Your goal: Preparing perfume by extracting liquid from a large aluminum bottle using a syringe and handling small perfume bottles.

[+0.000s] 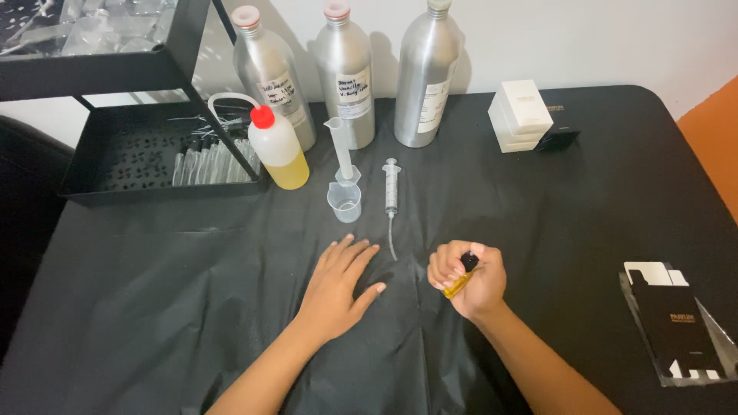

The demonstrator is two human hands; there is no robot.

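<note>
Two hands work low over a black tablecloth point(538, 200). The right hand point(469, 280) has its fingers curled shut around a small vial point(462, 281) of amber liquid with a dark cap, held tilted, cap end up and away from the person, just above the cloth. The left hand point(336, 286) lies flat, palm down, fingers spread and holding nothing, just beside the right hand but apart from it.

Between the two hands and a little farther out, a plastic syringe point(391, 192) lies on the cloth, its thin tip pointing back toward the person. Just left of it stands a small clear beaker point(344, 202), with a slim clear measuring cylinder point(341, 150) upright behind it. A squeeze bottle point(278, 150) of yellow liquid with a red cap stands farther left, beside a black tray point(100, 184) of small clear tubes. Three tall aluminium bottles point(346, 73) line the wall at the back. White boxes point(520, 115) are stacked at the far right, and flat dark cartons point(680, 323) in a clear sleeve lie at the near right edge.
</note>
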